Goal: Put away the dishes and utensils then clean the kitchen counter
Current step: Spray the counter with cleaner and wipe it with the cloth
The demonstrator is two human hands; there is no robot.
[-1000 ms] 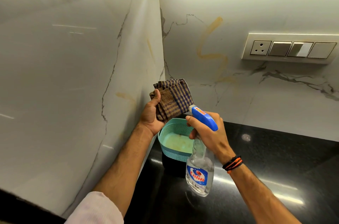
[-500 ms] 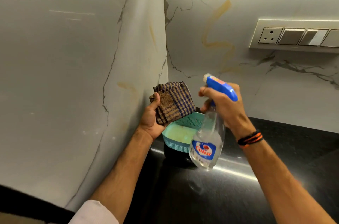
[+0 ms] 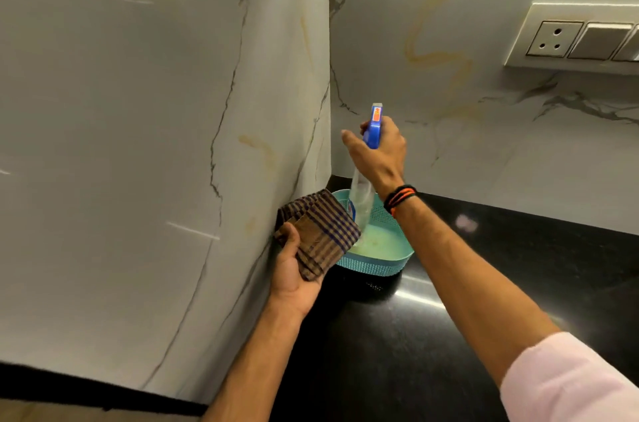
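In the counter corner, where two marble walls meet:
Count: one spray bottle (image 3: 361, 195), one folded cloth (image 3: 321, 231), one basket (image 3: 377, 264), one switch plate (image 3: 581, 39), two hands.
Spray bottle: clear plastic body with a blue trigger head and a small orange label on top; held raised above the basket, nozzle turned toward the back wall (image 3: 501, 145); its lower part shows behind the cloth.
Cloth: brown with dark blue checked stripes, folded into a thick pad, held up just beside the left wall (image 3: 138, 145) and in front of the basket's near-left rim.
Basket: teal, perforated sides, standing on the black counter (image 3: 518, 266) in the corner; pale green floor, contents cannot be told.
Right hand (image 3: 380, 153): fingers wrapped round the bottle's neck and trigger; black and orange bands at the wrist.
Left hand (image 3: 294, 269): grips the cloth, thumb across its near face.
Back wall: white marble with grey veins and a yellowish wavy smear; switch plate at upper right.
Left wall: smaller yellowish marks.
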